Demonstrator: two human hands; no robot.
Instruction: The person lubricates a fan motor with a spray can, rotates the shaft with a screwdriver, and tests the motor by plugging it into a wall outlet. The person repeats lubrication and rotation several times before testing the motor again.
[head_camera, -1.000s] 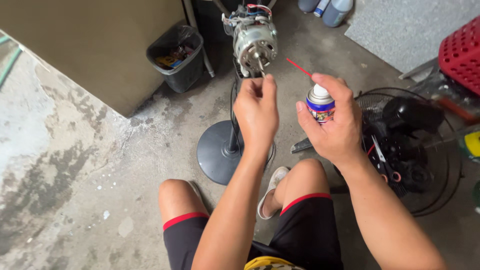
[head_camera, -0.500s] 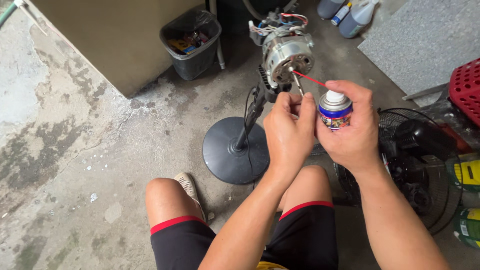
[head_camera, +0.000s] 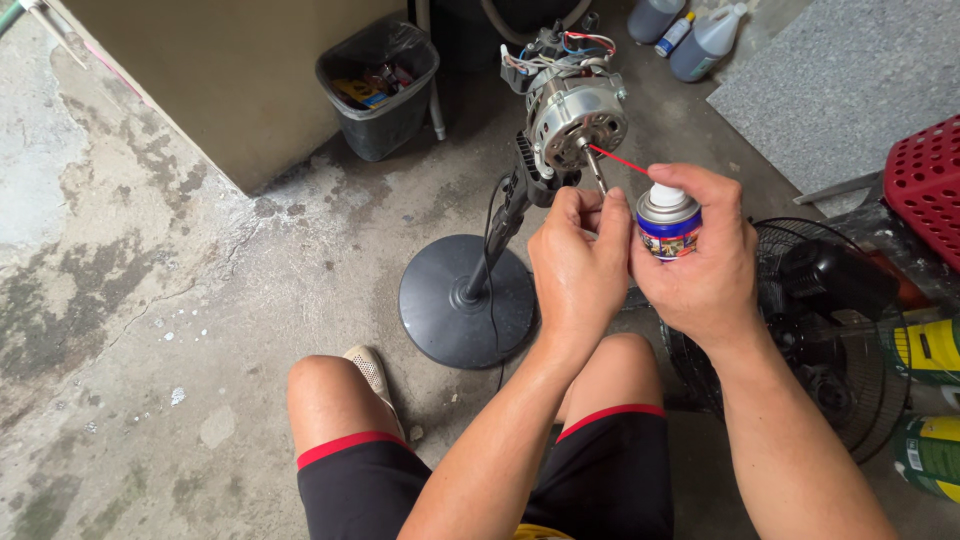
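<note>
A bare fan motor (head_camera: 575, 115) with loose wires sits atop a dark stand with a round base (head_camera: 455, 300). My left hand (head_camera: 578, 270) pinches the metal shaft (head_camera: 595, 170) that sticks out of the motor. In my right hand (head_camera: 700, 260) is a small blue spray can (head_camera: 668, 222). Its thin red straw (head_camera: 618, 160) points at the root of the shaft, by the motor face.
A black bin (head_camera: 380, 85) with rubbish stands by a beige cabinet (head_camera: 240, 70). A black wire fan guard (head_camera: 830, 330) lies at right, beside a red perforated crate (head_camera: 925, 180) and green cans (head_camera: 925, 455). Plastic bottles (head_camera: 700, 35) stand at the back. My knees rest on concrete.
The view has shifted, so the motor and stand sit further right. My right hand brought the can close beside my left hand, and the red straw now reaches the shaft.
</note>
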